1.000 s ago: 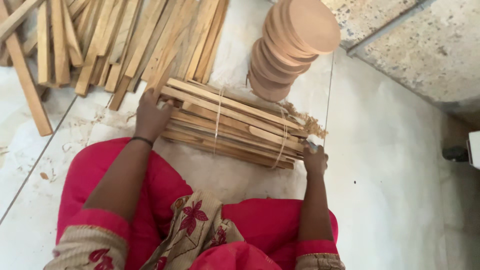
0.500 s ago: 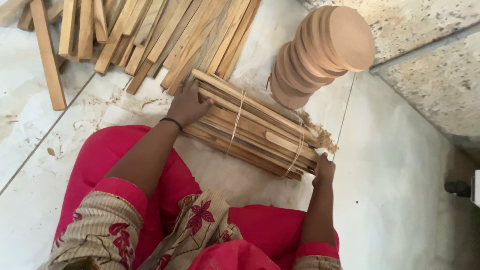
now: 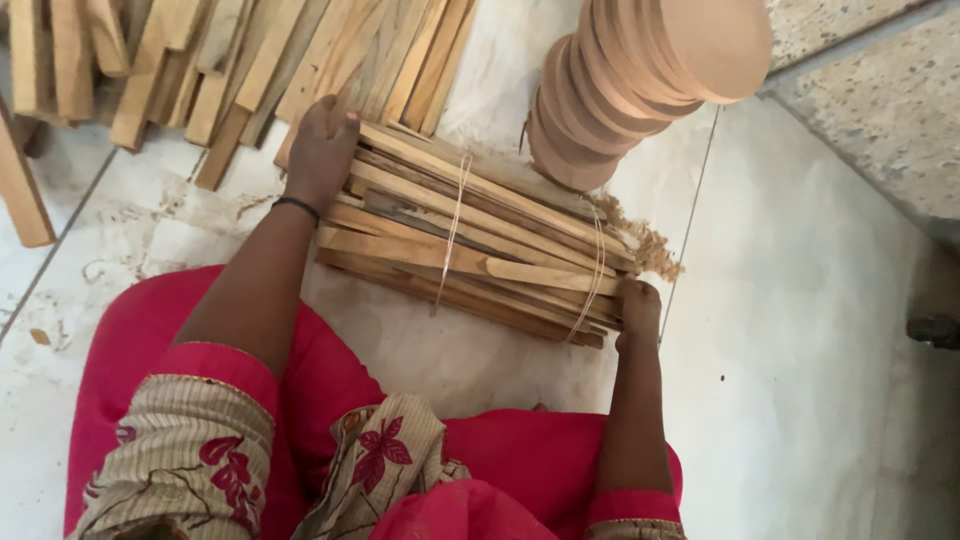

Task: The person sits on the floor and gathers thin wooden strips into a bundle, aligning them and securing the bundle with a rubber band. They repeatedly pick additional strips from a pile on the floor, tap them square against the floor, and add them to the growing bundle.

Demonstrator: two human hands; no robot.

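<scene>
A bundle of thin wooden slats (image 3: 470,235), tied with two loops of string, lies on the floor in front of my knees. My left hand (image 3: 322,145) rests against the bundle's left end, fingers curled over the slat ends. At the right end my right hand (image 3: 638,308) grips the bundle near the frayed twine knot (image 3: 652,250). A dark bangle sits on my left wrist. My red trousers and patterned sleeves fill the bottom of the view.
A leaning stack of round wooden discs (image 3: 640,75) stands just behind the bundle's right end. Loose wooden slats (image 3: 200,60) are piled at the back left. A speckled stone slab (image 3: 880,110) lies at the right, and a dark object (image 3: 935,328) at the right edge.
The view has shifted, so the bundle and both hands sit further right and lower in frame. Both hands have stayed on the bundle's ends; the bundle looks slightly more tilted.
</scene>
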